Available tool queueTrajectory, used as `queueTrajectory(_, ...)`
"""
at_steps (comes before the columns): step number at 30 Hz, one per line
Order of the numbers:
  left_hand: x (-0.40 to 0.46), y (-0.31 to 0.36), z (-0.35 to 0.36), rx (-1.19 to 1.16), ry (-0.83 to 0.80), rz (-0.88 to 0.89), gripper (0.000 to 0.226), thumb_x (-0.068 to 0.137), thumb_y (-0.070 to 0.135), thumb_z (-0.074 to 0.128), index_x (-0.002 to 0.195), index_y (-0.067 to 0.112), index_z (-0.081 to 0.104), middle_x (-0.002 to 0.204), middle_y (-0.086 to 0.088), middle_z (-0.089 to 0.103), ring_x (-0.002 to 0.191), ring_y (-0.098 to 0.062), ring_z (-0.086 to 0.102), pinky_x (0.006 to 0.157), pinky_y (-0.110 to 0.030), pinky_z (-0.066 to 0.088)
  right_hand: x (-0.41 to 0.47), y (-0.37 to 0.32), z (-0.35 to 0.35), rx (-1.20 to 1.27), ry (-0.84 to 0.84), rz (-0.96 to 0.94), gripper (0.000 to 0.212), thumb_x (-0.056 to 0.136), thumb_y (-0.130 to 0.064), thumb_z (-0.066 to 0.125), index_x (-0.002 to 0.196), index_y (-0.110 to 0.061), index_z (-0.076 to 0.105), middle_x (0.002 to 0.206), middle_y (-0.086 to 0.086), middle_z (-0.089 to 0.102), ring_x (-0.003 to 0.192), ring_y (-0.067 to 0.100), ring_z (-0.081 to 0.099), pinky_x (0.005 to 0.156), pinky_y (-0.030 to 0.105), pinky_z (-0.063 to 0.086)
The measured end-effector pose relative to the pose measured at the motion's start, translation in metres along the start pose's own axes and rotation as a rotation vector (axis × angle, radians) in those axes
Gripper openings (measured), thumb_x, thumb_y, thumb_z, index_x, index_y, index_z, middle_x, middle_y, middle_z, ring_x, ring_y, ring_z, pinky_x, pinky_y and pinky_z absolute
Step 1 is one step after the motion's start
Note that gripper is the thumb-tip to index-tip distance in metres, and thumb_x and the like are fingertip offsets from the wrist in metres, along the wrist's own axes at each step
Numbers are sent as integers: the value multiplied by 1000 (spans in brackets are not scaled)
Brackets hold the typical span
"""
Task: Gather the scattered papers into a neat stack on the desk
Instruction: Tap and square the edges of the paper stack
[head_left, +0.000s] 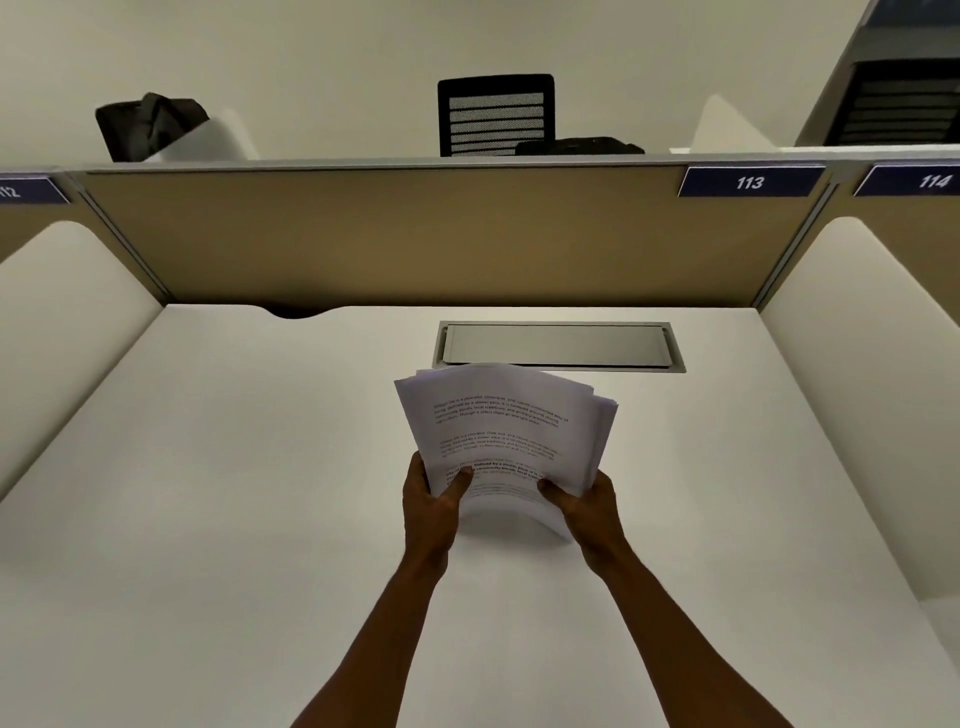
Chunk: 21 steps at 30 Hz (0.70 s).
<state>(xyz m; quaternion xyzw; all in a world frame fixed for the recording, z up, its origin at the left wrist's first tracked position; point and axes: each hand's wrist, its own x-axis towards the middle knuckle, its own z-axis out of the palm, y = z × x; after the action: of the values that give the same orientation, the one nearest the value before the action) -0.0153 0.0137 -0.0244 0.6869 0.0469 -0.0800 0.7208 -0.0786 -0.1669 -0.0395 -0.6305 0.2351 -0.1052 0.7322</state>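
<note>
A bundle of white printed papers (501, 431) is held above the middle of the white desk (234, 467). The sheets are uneven, with edges fanned out at the top and right, and the near end bows downward. My left hand (434, 501) grips the bundle's lower left edge, thumb on the printed top sheet. My right hand (584, 501) grips the lower right edge the same way. No loose sheets lie elsewhere on the desk.
A grey cable-tray lid (558, 345) is set into the desk just beyond the papers. A tan partition (415, 234) labelled 113 closes the back, and white side dividers (62, 312) (872, 338) flank the desk. A black chair (496, 114) stands beyond.
</note>
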Motion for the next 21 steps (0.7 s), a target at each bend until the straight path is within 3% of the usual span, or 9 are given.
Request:
queueTrajectory(6, 6, 6, -3, 0, 16, 35, 47, 83, 9, 73, 126, 20, 57, 117, -2, 68, 109, -24, 66, 86, -43, 60, 6, -3, -3, -8, 8, 2, 39, 80, -7, 76, 118, -11, 65, 110, 8, 72, 101, 26, 68, 81, 37, 60)
queueTrajectory(11, 6, 0, -2, 79, -25, 20, 40, 85, 15, 74, 123, 20, 61, 112, 0, 71, 104, -25, 68, 81, -40, 62, 9, -3, -5, -162, 33, -37, 49, 70, -30, 77, 116, -16, 64, 108, 3, 72, 96, 24, 70, 80, 44, 61)
queueTrajectory(14, 11, 5, -4, 38, -28, 21, 38, 82, 18, 73, 118, 18, 60, 109, -6, 71, 96, -29, 72, 75, -47, 63, 11, -11, -6, -125, 27, -56, 43, 79, -23, 74, 119, -16, 60, 109, 6, 70, 95, 27, 70, 78, 44, 62)
queueTrajectory(18, 13, 8, -2, 24, -41, 6, 32, 87, 5, 69, 116, 16, 61, 109, -10, 71, 96, -33, 72, 75, -52, 62, 10, -16, -5, -73, -1, -55, 34, 86, -10, 71, 117, -20, 59, 109, 6, 70, 97, 26, 70, 78, 39, 61)
queueTrajectory(21, 13, 18, 2, -1, -40, 57, 35, 88, 1, 68, 120, 14, 62, 109, -4, 73, 98, -23, 72, 78, -41, 62, 12, -20, -7, -23, 14, -78, 35, 84, -8, 72, 118, -13, 62, 110, 7, 72, 100, 24, 70, 83, 41, 60)
